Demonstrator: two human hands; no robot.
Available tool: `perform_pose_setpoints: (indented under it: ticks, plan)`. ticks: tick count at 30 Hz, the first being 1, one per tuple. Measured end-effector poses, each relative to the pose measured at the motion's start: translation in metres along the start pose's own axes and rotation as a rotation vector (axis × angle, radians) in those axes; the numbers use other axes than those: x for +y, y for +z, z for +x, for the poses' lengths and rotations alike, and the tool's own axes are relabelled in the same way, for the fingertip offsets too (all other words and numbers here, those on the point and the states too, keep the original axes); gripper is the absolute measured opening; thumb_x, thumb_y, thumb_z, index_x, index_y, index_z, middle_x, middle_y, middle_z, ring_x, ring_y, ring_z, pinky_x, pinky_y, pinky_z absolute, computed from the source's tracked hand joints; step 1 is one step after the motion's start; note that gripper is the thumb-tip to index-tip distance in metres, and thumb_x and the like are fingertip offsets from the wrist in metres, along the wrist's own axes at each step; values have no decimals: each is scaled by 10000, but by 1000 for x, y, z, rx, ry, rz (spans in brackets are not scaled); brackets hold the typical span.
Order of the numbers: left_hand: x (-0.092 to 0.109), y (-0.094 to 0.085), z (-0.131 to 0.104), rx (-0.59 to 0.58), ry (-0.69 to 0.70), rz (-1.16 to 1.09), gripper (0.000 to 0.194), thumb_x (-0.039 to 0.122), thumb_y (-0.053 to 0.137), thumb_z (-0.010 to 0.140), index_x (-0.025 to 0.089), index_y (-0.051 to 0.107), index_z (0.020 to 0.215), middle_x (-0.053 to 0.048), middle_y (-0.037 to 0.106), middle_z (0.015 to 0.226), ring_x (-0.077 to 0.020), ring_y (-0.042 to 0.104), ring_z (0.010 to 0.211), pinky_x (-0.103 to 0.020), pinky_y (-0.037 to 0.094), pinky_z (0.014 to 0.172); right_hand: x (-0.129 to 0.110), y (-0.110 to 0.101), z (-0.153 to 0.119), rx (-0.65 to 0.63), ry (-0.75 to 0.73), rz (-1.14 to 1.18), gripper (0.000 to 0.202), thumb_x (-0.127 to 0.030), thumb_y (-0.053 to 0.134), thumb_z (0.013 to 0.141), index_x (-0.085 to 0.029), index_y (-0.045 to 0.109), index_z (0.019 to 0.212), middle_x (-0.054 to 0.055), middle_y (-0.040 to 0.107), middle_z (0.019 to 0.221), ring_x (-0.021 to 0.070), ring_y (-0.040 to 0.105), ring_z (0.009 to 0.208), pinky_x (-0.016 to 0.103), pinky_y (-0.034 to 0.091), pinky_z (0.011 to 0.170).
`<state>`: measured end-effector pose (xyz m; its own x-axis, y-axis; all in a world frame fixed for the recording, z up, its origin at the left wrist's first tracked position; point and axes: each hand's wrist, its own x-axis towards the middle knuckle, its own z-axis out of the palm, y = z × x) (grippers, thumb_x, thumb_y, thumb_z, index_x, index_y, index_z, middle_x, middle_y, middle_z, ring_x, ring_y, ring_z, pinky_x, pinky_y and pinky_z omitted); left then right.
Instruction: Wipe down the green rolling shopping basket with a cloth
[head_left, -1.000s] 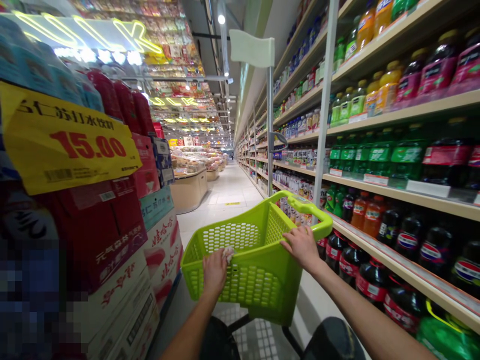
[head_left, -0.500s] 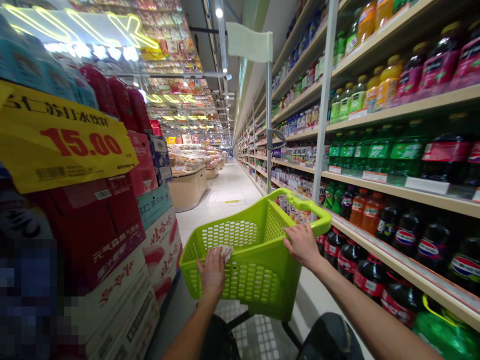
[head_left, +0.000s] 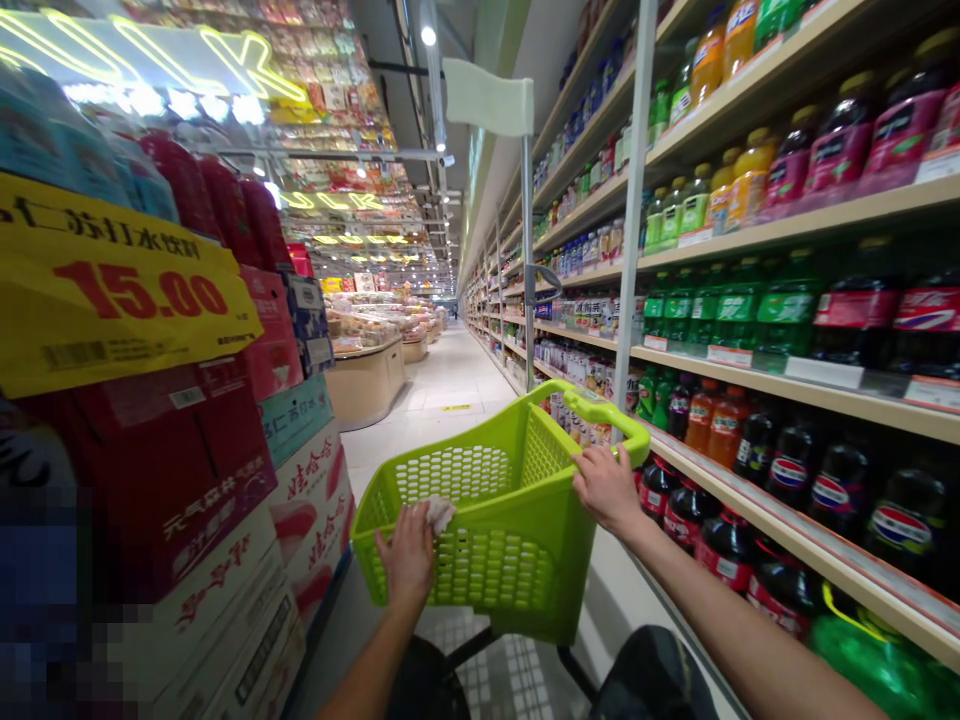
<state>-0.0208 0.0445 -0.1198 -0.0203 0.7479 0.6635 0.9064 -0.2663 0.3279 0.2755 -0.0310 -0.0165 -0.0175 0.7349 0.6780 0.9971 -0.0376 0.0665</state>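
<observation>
A shopper's left hand [head_left: 410,560], half curled at the near rim, held a pale crumpled wad [head_left: 441,513] that stuck out past the fingers (tissue or cloth, it was hard to tell), while the right hand [head_left: 607,487] gripped the same rim closer to the handle [head_left: 630,435], fingers bent over the edge. Judging by the pose, the work was a wipe-down of the rim, one best done with the wad spread flatter under the fingertips, pressure light and even along the edge, and the right hand firm enough to stop any roll. The green cart [head_left: 517,565] stood in the aisle just ahead of the shopper's knees, turned at a slant, its handle toward the drink shelves. Its bright lime plastic looked glossy, with rows of rounded holes through the sides and a dark frame below; no goods showed in the visible part of the basket. To the left rose stacked cartons [head_left: 217,600] under a yellow price sign [head_left: 131,290]; to the right, bottles [head_left: 716,310] lined the shelves [head_left: 810,222].
</observation>
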Motion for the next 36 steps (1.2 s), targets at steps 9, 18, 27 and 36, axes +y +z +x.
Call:
perform_pose_setpoints:
  ticks: [9,18,27,36]
  plan:
    - [59,11,1,-91,222,-84,351,169,387,824,264,512,1138,-49,558,1210,-233,416,1199,-585,171,1017,-4,4,-4,75,-3,16,287,-236,407,808,-216,607,1013,56,624,976,229,456,1008,443,146,993]
    - [-4,2,-2,25,-28,19,344,204,353,832,206,533,1125,-97,548,1213,-268,415,1187,-581,188,1001,-10,9,-7,109,43,3,292,-223,416,807,-190,617,1016,69,622,1002,235,462,1032,454,138,1012]
    - [-51,-12,1,64,-165,11,330,218,356,839,192,524,1122,-104,564,1189,-274,443,1157,-619,159,992,-8,9,-9,120,14,-12,301,-233,403,819,-201,616,1029,64,622,1004,236,455,1031,444,148,1007]
    - [4,4,0,-56,77,-51,343,185,367,833,246,522,1133,-59,532,1239,-245,382,1220,-569,164,1021,-8,12,-8,121,22,-20,305,-232,386,827,-179,608,1030,73,619,1021,234,459,1039,451,148,1004]
